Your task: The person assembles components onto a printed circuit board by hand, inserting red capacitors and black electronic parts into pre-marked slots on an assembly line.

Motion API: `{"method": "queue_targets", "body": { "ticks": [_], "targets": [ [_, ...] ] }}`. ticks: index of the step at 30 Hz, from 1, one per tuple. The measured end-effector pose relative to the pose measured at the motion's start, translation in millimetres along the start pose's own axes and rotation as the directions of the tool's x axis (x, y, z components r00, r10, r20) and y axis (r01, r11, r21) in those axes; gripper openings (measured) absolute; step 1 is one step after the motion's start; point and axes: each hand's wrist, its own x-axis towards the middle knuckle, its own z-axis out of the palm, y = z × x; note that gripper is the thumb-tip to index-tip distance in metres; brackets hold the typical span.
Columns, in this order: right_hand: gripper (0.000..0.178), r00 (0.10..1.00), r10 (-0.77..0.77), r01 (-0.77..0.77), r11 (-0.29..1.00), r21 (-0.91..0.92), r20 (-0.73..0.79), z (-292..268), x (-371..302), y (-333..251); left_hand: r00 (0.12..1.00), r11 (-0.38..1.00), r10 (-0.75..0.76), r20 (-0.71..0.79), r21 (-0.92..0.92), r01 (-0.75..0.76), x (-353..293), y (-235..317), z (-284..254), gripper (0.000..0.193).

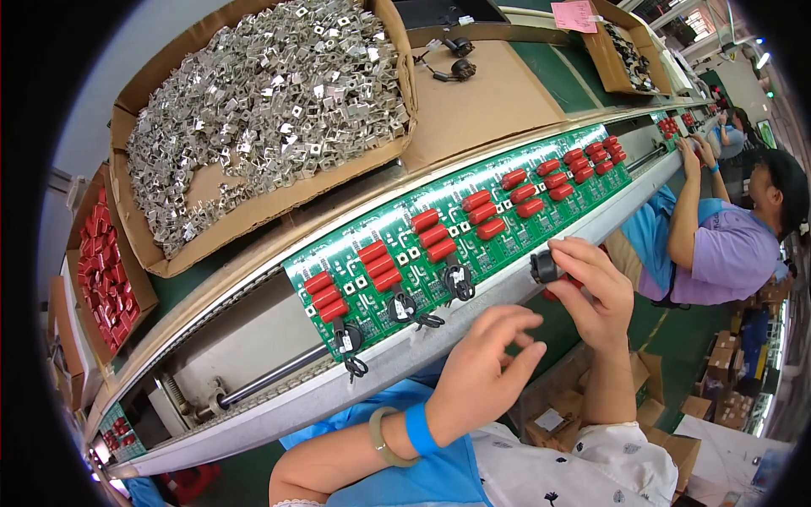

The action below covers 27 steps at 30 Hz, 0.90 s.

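Observation:
Between the thumb and fingers of my right hand is a small black round component, held just off the near edge of a long green circuit board. My left hand hovers at the board's near side, fingers loosely bent, thumb apart, holding nothing. Groups of red capacitors stand in rows along the board. Near its left half sit three black round components with looped black wires: one at the left end, one in the middle and one further right.
The board rests on conveyor rails. Beyond stands a cardboard box of metal clips, with a box of red capacitors to its left. Loose black components lie on cardboard. At right a co-worker works along the line.

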Motion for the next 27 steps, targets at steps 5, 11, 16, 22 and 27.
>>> {"method": "queue_targets", "body": {
  "ticks": [5,11,16,22,27],
  "targets": [
    [0.037,0.991,-0.072,0.087,0.988,-0.130,0.114,8.9,20.6,8.6,0.897,0.345,0.400,0.189,0.876,-0.338,0.5,-4.3,-12.7,0.040],
    [0.033,0.977,0.131,-0.142,0.988,0.053,0.168,12.3,20.9,17.9,0.912,0.153,0.359,0.199,0.951,-0.267,4.1,-15.0,-18.5,0.045],
    [0.035,0.967,0.188,-0.213,0.967,0.139,0.170,11.4,21.1,20.3,0.917,0.145,0.354,0.186,0.957,-0.250,5.8,-14.4,-18.0,0.046],
    [0.038,0.982,0.105,-0.101,0.994,-0.031,0.159,14.0,25.4,14.6,0.916,0.135,0.353,0.191,0.959,-0.251,7.8,-15.1,-20.1,0.046],
    [0.039,0.985,0.049,-0.037,0.997,-0.071,0.164,13.4,25.1,12.2,0.916,0.123,0.350,0.195,0.960,-0.251,8.2,-13.5,-20.8,0.046]
  ]
}}
